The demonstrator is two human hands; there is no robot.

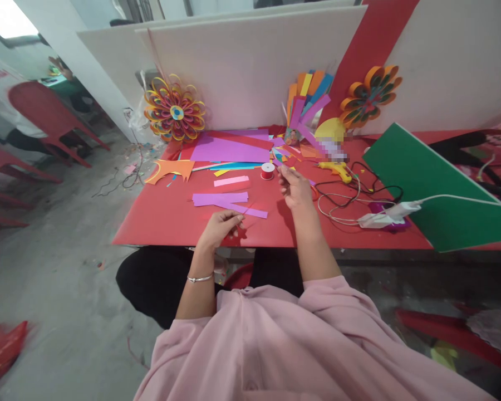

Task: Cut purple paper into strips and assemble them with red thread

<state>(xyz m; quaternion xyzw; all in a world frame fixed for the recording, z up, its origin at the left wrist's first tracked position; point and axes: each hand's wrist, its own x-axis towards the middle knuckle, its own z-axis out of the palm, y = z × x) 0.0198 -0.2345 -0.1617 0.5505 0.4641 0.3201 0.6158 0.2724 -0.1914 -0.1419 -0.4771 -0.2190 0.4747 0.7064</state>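
Observation:
My left hand point(224, 227) is closed in a pinch above the front of the red table. A thin red thread point(249, 208) shows faintly at its fingertips. Just beyond lie crossed purple paper strips point(221, 199). My right hand point(295, 188) is raised over the table with its fingers pinched together; what they hold is too small to make out. To the left of that hand stands a white-ended spool of red thread point(268, 172). A pink strip point(231, 181) lies farther left.
Purple sheets point(229, 147), an orange scrap point(171, 170) and paper flowers point(176, 111) lie or stand at the back. On the right are a yellow glue gun point(336, 171), tangled cords, a white power strip point(376, 219) and a green board point(438, 189).

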